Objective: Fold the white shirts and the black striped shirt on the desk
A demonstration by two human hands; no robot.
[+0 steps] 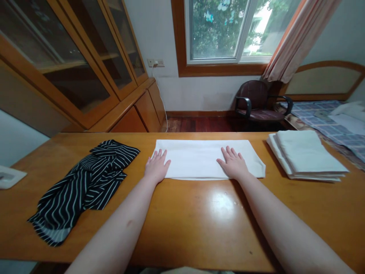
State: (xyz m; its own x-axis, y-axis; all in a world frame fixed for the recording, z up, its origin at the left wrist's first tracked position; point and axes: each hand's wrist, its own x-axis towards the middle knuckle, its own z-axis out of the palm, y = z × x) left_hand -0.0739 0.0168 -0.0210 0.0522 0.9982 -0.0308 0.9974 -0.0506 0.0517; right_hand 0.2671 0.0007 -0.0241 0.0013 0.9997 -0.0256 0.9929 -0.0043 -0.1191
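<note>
A white cloth (196, 160), folded into a long flat strip, lies across the middle of the wooden table (182, 220). My left hand (156, 165) rests flat on its left end, fingers spread. Toward the right part of the same cloth, my right hand (233, 163) presses down with its fingers apart. Neither hand grips anything. The cloth's right end, with a slanted corner, extends beyond my right hand. Its near edge shows more than one layer.
Left on the table lies a crumpled black-and-white striped garment (85, 182). A stack of folded white cloths (309, 154) sits at the right. Beyond the table are a brown armchair (256, 101), a glass-door cabinet (94, 76) and a bed (319, 114).
</note>
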